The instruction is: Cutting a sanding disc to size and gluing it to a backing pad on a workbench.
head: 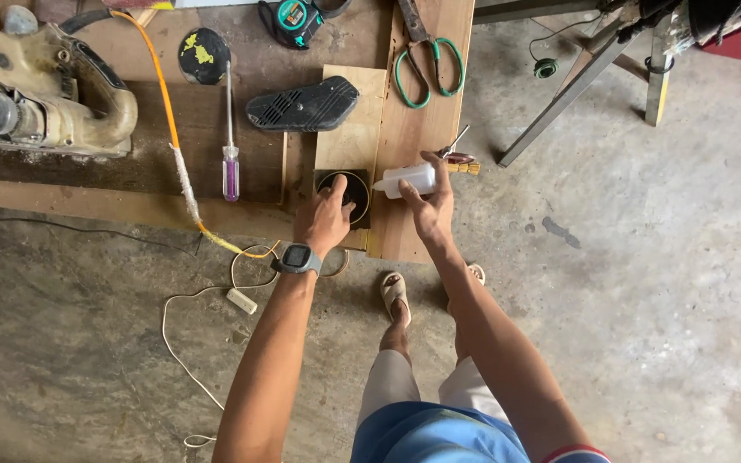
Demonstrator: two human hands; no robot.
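left hand [323,221] fingers spread on dark round piece [345,190] | right hand [430,201] gripping tilted white bottle [406,180]

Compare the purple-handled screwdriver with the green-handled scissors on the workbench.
The purple-handled screwdriver is one slim straight shaft; the green-handled scissors end in two open wire-like loops. The screwdriver's handle points toward the person, while the scissors' blades point away and their loops come nearer. The screwdriver lies on dark wood to the left, the scissors on a lighter reddish plank to the right. Both lie flat and untouched by either hand.
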